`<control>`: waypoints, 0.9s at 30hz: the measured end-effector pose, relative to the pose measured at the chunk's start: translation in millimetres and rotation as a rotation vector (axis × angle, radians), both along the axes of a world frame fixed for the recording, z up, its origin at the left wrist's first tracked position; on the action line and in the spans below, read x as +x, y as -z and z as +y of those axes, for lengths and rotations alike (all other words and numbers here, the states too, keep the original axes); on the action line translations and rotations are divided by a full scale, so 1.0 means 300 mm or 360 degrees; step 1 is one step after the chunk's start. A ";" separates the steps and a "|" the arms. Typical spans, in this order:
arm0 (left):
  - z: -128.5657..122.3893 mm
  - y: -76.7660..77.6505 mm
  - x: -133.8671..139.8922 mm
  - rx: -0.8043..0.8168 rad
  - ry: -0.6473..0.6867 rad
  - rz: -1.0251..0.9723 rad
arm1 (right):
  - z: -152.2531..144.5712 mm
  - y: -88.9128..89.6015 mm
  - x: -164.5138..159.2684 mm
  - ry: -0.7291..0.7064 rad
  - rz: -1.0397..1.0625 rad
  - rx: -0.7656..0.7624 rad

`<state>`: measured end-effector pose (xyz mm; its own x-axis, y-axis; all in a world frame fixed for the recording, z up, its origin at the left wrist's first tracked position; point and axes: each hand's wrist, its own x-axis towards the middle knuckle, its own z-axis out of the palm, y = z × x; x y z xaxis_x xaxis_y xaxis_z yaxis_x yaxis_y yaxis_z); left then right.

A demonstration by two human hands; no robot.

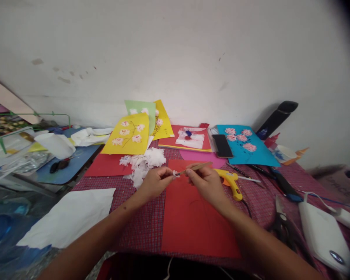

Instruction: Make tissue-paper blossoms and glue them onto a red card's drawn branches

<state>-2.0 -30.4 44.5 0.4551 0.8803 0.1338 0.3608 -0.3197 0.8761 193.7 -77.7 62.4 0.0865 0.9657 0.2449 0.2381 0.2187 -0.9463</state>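
Note:
Just above a sheet of red paper, both hands meet over its upper part. My left hand pinches a small white paper piece between thumb and fingertips. My right hand grips a thin wooden stick, its tip touching or very near the white piece. Faint dark lines run across the red sheet. Beside my left hand lies a heap of torn white tissue. To the right of my right hand rests a yellow glue gun.
Yellow paper with tissue flowers leans at the back left; a blue flower sheet lies back right. Nearby are a phone, scissors, a utility knife, a white power box and a white sheet.

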 end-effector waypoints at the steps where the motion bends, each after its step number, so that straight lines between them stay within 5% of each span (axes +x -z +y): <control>1: 0.000 -0.001 0.000 0.0017 0.0012 0.0002 | 0.000 -0.001 -0.001 0.0000 -0.0010 -0.0009; 11: 0.016 -0.002 -0.003 0.0324 0.0247 0.0262 | 0.045 -0.042 0.017 -0.0289 -0.0077 -0.0077; 17: 0.063 -0.002 0.033 0.0412 0.0222 0.0336 | 0.156 -0.071 0.004 -0.0052 -0.0508 -0.0001; 23: 0.103 0.017 0.054 0.0416 0.0226 0.0404 | 0.179 -0.062 0.005 -0.0315 -0.0280 -0.0109; 27: 0.140 0.039 0.066 0.0451 0.0307 0.0495 | 0.198 -0.035 0.023 -0.0317 -0.0562 -0.0098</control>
